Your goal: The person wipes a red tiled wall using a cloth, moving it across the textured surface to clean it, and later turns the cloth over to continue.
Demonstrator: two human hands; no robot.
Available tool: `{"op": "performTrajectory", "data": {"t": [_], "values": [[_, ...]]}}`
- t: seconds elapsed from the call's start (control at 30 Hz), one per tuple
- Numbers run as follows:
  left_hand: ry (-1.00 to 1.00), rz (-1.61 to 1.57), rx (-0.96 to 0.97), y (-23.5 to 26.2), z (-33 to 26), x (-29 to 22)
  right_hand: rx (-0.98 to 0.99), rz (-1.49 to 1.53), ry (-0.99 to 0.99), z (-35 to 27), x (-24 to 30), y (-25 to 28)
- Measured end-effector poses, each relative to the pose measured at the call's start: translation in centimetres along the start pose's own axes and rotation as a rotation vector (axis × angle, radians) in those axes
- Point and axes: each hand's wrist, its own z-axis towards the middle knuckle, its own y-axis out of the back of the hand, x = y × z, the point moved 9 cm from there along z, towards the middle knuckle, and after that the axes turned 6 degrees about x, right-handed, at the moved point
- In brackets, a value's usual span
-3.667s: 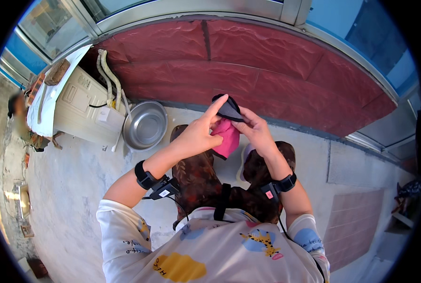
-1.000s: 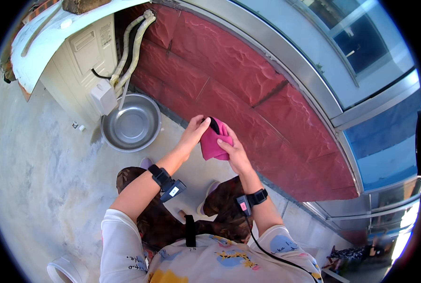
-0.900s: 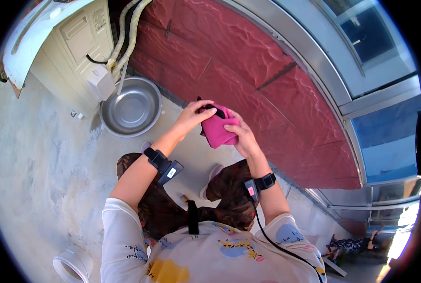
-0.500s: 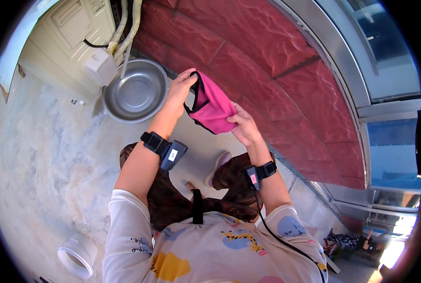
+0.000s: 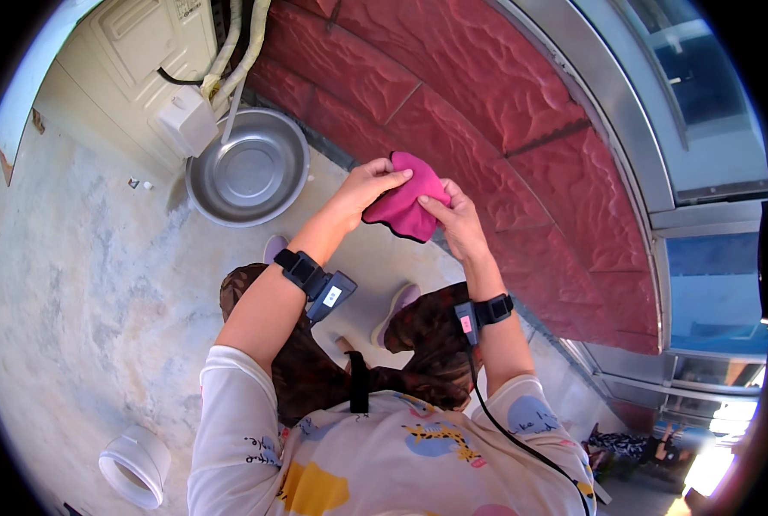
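Note:
A pink cloth piece with black edging [image 5: 410, 191] is held up between my two hands, in front of the red wall. My left hand [image 5: 373, 185] grips its left side, thumb on top and fingers behind. At its right side my right hand [image 5: 454, 215] pinches the fabric between thumb and fingers. The cloth looks bunched and partly folded, its lower black hem hanging in a curve. The fingers beneath it are partly hidden. Both wrists carry black straps with small boxes.
A wide metal basin [image 5: 250, 168] stands on the floor beside a cream outdoor unit [image 5: 134, 77] with wrapped pipes. The red block wall [image 5: 470, 112] rises ahead and to the right. A white bucket-like container [image 5: 134, 469] lies at lower left. Windows run along the right.
My left hand has moved right and slightly down, nearer my right hand. The cloth, stretched with its opening showing before, is now gathered with its pink face toward me.

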Motion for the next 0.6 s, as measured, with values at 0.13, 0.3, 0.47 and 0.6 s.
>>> {"op": "performTrajectory", "data": {"t": [0.13,0.3,0.47,0.6], "values": [[-0.253,0.125,-0.127,2.2,0.8,-2.3,-0.066,-0.289,0.015,0.5,1.3,0.5],[-0.322,0.117,-0.174,2.0,1.5,-3.1,-0.043,0.089,-0.008,0.6,1.8,0.6],[-0.450,0.131,-0.459,5.6,0.3,-4.2,-0.323,-0.005,0.285,0.4,8.6,3.3],[-0.377,0.105,-0.406,6.0,-1.2,-4.5,-0.721,-0.566,0.978,-5.0,23.3,1.1]]}}
